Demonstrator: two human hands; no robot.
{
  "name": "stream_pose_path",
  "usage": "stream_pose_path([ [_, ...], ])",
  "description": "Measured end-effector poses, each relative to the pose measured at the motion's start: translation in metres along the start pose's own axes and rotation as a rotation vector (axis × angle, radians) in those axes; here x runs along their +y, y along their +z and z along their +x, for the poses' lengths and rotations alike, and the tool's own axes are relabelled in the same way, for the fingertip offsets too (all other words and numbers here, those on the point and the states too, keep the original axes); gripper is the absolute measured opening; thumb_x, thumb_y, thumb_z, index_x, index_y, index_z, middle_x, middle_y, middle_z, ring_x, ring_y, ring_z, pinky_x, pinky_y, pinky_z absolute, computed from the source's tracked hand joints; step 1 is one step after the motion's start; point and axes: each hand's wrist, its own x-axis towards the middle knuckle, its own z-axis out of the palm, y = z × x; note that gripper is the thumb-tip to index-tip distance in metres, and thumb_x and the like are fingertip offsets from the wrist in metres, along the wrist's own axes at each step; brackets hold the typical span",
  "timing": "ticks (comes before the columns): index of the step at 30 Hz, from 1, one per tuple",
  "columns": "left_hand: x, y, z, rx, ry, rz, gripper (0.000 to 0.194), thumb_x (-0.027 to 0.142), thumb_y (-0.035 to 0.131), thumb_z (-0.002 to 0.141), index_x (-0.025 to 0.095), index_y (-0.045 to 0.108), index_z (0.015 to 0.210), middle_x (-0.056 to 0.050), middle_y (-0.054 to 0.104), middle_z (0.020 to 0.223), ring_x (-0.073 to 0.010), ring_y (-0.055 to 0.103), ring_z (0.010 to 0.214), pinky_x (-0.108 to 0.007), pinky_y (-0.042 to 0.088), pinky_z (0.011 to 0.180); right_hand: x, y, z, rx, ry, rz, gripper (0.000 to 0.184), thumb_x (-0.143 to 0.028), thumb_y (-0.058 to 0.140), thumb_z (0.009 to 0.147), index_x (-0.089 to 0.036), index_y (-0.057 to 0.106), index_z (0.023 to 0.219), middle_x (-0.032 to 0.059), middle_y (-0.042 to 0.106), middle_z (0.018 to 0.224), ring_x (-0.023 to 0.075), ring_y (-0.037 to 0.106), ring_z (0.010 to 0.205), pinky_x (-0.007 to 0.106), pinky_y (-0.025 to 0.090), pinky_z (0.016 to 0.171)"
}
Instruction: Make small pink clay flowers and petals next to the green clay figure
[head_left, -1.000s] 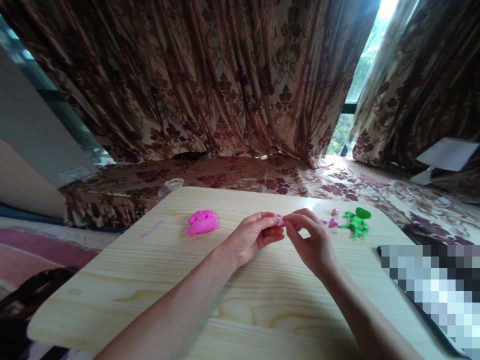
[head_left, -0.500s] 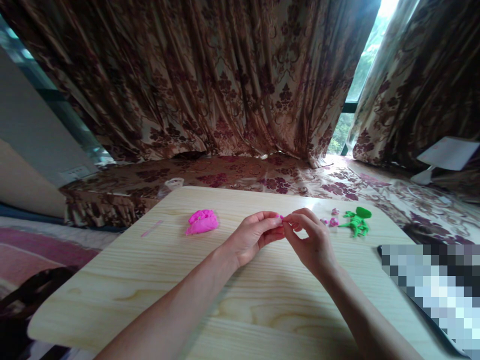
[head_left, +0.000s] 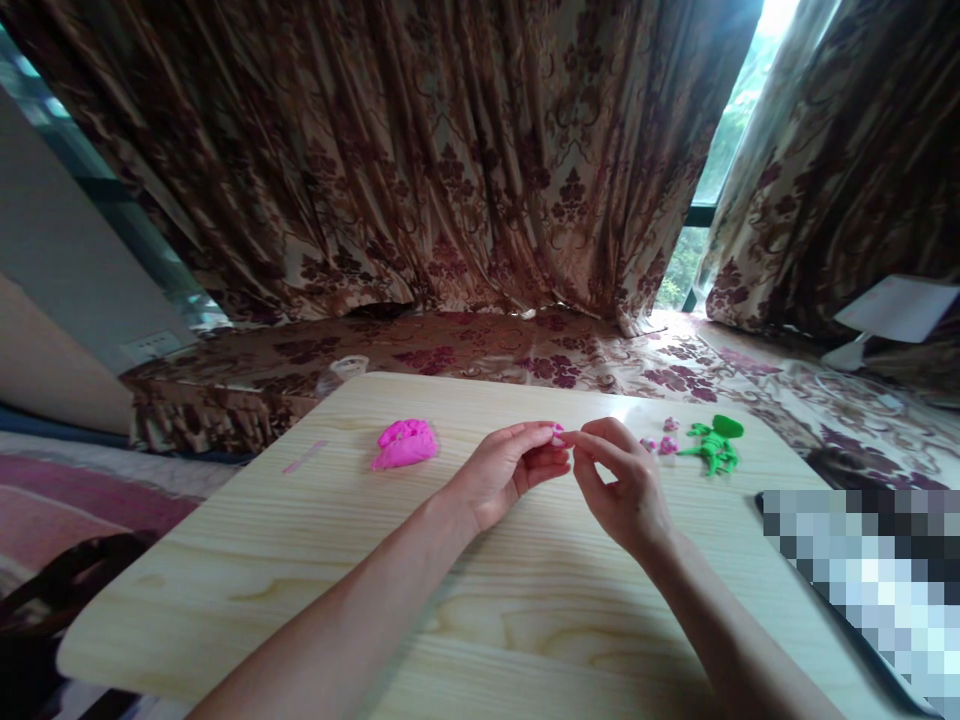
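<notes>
Over the middle of the table, my left hand (head_left: 504, 470) pinches a small pink-and-white piece of modelling clay (head_left: 557, 434) between thumb and fingers. The index fingertip of my right hand (head_left: 619, 475) touches the right side of that piece, while its thumb sits slightly apart below. A larger lump of bright pink modelling clay (head_left: 405, 444) lies to the left. Beyond my right hand are several small pink-and-white pieces (head_left: 668, 445), close to a green figure (head_left: 716, 446) with thin limbs and a rounded top. My fingers partly cover the piece in my grip.
The pale wooden table (head_left: 300, 560) has rounded corners. A dark-edged object (head_left: 840, 610), mostly pixelated, borders its right side. A clear plastic container (head_left: 343, 372) stands behind the far left corner. A faint pink strip (head_left: 304, 457) lies on the left, and a white lamp (head_left: 896, 308) stands farther right.
My right fingertips have shifted slightly right and their pinch has loosened, with the index finger still touching. More of the pink-and-white piece now shows in my left hand.
</notes>
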Motion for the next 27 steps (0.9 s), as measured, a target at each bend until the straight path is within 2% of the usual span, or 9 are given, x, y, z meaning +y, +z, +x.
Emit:
stream_pose_path([
  [4,0.0,0.001,0.0,0.021,0.014,0.019,0.019,0.015,0.063,0.074,0.012,0.062,0.093,-0.008,0.068,0.085,-0.0123,0.064,0.076,-0.023,0.051,0.078,-0.003,-0.001,0.001,0.014,-0.01,0.028,0.028,-0.012,0.047,0.081,-0.025,0.065,0.099,0.0046,0.055,0.084,0.0151,0.055,0.075,0.028,0.046,0.064],
  [9,0.0,0.004,0.0,0.053,0.034,0.074,0.023,0.015,0.066,0.071,0.011,0.063,0.093,-0.009,0.068,0.091,-0.0132,0.064,0.077,-0.027,0.051,0.081,-0.005,-0.004,0.003,0.109,0.045,0.057,0.028,-0.014,0.046,0.083,-0.025,0.062,0.104,0.0049,0.056,0.086,0.0151,0.056,0.076,0.029,0.047,0.067],
  [16,-0.001,0.01,-0.002,0.064,0.076,0.13,0.028,0.013,0.068,0.069,0.013,0.063,0.096,-0.006,0.067,0.087,-0.0121,0.063,0.075,-0.027,0.049,0.081,0.0,-0.001,0.002,0.073,0.043,0.048,0.022,-0.016,0.049,0.082,-0.024,0.064,0.096,0.0042,0.056,0.085,0.0146,0.055,0.075,0.028,0.048,0.065],
  [20,-0.005,0.009,0.0,0.112,0.216,0.292,0.033,0.016,0.069,0.068,0.015,0.059,0.099,-0.004,0.066,0.085,-0.012,0.061,0.075,-0.027,0.048,0.079,0.0,0.0,0.002,0.087,0.07,0.052,0.017,-0.018,0.052,0.081,-0.022,0.063,0.094,0.0036,0.057,0.085,0.0129,0.054,0.069,0.028,0.048,0.062],
  [27,-0.011,0.008,0.002,0.108,0.417,0.615,0.021,0.022,0.064,0.071,0.015,0.061,0.092,-0.004,0.064,0.082,-0.0117,0.057,0.075,-0.021,0.046,0.071,0.0,0.0,0.004,0.066,0.101,0.071,0.012,-0.02,0.055,0.081,-0.023,0.064,0.088,0.0026,0.056,0.081,0.0124,0.054,0.067,0.027,0.048,0.061],
])
